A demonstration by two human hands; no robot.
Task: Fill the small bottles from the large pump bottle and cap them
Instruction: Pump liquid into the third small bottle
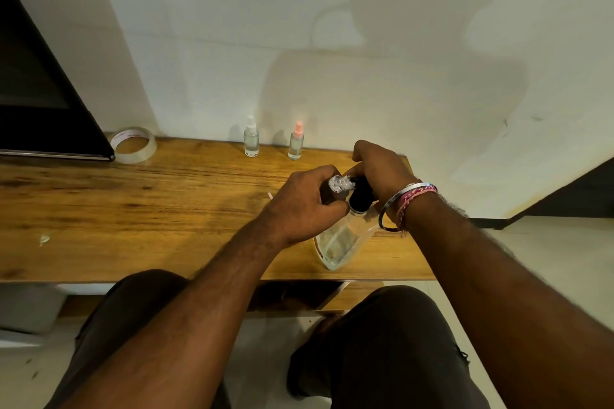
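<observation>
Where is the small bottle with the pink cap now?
In the head view, the pink-capped small bottle stands upright at the table's back edge by the wall, just right of the white-capped small bottle.

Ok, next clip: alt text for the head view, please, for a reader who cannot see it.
Seen from above, a person's left hand holds a small clear bottle at the black pump of a large clear bottle while the right hand rests on the pump. Two capped small bottles and a tape roll stand on the wooden table.

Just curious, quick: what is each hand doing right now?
Left hand: grips a small bottle.
Right hand: fingers curled on the pump bottle head.
</observation>
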